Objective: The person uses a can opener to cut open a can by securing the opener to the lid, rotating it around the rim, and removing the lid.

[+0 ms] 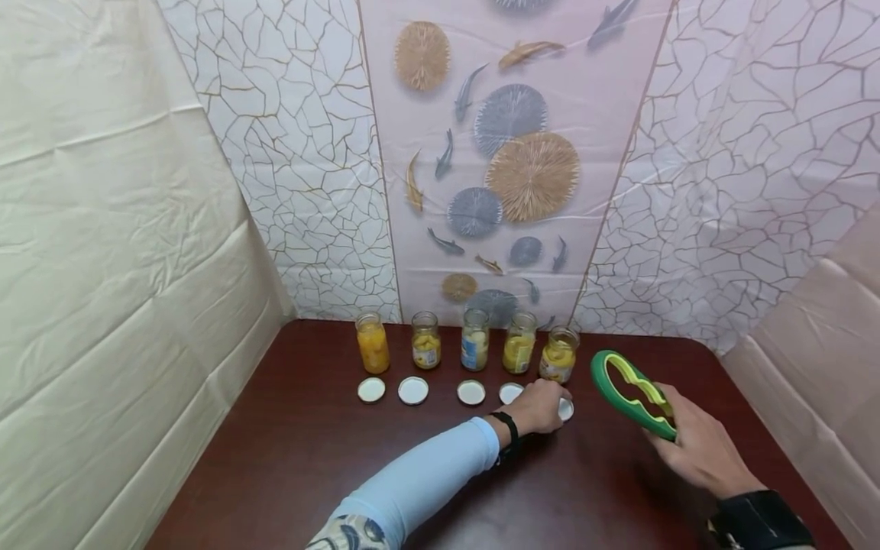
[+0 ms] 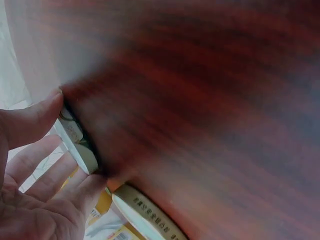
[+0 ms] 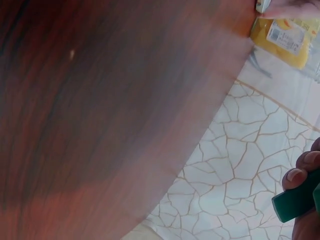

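Note:
My left hand [image 1: 539,405] reaches low over the table and pinches a white jar lid [image 1: 566,410] by its edges. In the left wrist view, thumb and fingers span that lid [image 2: 80,145], and a second lid [image 2: 150,212] lies close beside them. Right behind the hand stands an open jar of yellow fruit [image 1: 558,359]. Off to the right, my right hand [image 1: 704,443] grips a green jar opener [image 1: 635,412] with lime inner edges, raised above the table. The right wrist view shows just one end of the opener [image 3: 297,202] under curled fingers.
Several open glass jars, including an orange-filled one [image 1: 373,350] at the left end, line the back of the dark red table [image 1: 275,458]. More lids, such as this white one [image 1: 413,390], lie in a row before them. A patterned cloth wall [image 1: 330,191] rises behind.

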`<state>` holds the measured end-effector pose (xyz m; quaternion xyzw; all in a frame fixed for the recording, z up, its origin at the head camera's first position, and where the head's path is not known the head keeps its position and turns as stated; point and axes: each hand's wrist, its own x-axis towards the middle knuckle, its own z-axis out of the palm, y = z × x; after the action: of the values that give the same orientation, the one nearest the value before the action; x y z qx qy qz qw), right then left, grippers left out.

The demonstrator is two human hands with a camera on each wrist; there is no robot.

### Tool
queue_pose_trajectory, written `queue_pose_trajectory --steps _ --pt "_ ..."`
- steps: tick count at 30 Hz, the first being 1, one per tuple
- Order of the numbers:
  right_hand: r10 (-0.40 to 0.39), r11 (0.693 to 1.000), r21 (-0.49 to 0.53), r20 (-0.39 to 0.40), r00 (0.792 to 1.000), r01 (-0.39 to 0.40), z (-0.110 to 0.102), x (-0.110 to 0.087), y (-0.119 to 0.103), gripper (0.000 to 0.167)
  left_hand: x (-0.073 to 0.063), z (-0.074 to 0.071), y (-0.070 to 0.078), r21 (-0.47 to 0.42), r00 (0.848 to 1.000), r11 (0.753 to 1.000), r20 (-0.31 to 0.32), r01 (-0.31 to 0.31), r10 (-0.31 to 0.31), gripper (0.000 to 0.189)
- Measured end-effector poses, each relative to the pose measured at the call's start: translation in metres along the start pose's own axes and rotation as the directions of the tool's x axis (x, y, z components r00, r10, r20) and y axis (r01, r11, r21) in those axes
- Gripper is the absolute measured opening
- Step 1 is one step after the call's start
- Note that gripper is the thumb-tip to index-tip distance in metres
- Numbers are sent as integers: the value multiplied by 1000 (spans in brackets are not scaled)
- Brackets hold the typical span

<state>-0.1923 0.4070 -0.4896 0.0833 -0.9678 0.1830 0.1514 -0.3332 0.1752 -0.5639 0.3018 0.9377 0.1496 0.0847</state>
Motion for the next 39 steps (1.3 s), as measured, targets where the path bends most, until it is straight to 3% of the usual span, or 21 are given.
queue_pose_trajectory --steps 3,6,10,12,13,18,22,26,30,35,39 --pt "0 1000 27 -14 1000 0 2 -2 -1 67 10 13 -5 -3 1000 1000 -7 -10 10 50" --pt "-1 999 44 -42 999 3 5 -3 -2 65 -3 0 2 -14 1000 1000 12 -24 24 51" --pt "16 999 52 -34 999 -14 8 -2 -3 65 -30 -26 16 33 998 998 31 -62 61 56" --pt "27 998 53 -21 999 -26 9 -2 -3 66 -40 -26 15 65 995 993 5 -97 97 59" --pt "32 998 53 -17 999 -31 10 -2 -3 66 -52 -34 18 85 994 990 -9 -109 111 59" --pt "53 997 48 -1 999 -53 16 -5 -3 66 -102 -40 9 63 981 985 -100 -159 165 54" --pt "57 998 35 28 998 -58 15 -7 -1 68 -146 -53 2 -40 983 986 -94 -163 159 51" --pt "70 997 17 60 996 -72 9 -6 1 68 -175 -60 -3 -104 981 978 -99 -178 168 49" --pt "89 996 8 84 992 -90 8 -3 1 70 -189 -62 -5 -104 973 974 -140 -200 185 49" --pt "110 994 -27 52 993 -109 15 1 -1 80 -197 -61 -8 -70 967 979 -186 -189 174 49" --pt "195 979 -71 69 978 -190 20 6 0 84 -204 -56 -13 -35 965 986 -215 -164 152 50"
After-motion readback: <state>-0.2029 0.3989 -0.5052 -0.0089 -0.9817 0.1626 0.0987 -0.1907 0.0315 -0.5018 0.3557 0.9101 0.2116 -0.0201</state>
